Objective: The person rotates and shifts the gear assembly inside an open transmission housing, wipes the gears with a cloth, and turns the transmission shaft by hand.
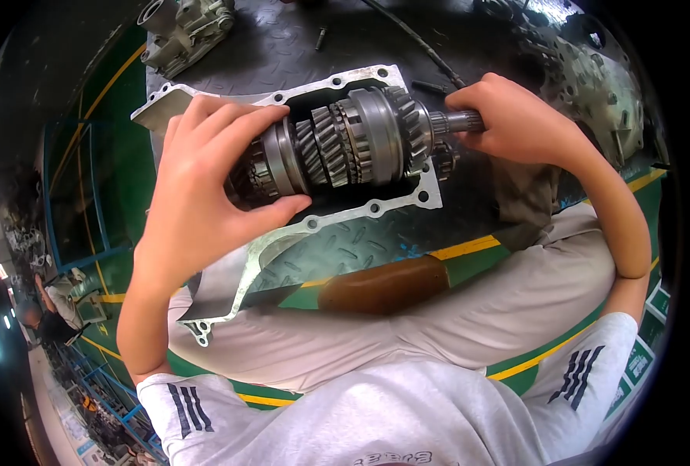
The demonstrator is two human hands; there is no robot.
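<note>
A gearbox shaft (pixel 336 146) with several gears and synchronizer rings lies lengthwise over the opening of an aluminium gearbox housing (pixel 376 208). My left hand (pixel 201 175) curves around the left part of the gear shaft, fingertips on its upper side and thumb on its lower side near a smooth ring. What its palm covers is hidden. On the right, my right hand (pixel 512 120) is closed around the splined end (pixel 457 122) that sticks out past the housing's edge. Below that end, a smaller gear (pixel 444 159) shows outside the housing.
The housing rests on a dark tread-plate bench (pixel 345 252). Another metal casting (pixel 182 35) stands at the back left, and a large housing (pixel 593 93) at the right. A bolt (pixel 321 37) and a dark rod (pixel 415 39) lie behind. A brown stool seat (pixel 384 285) shows below the bench edge.
</note>
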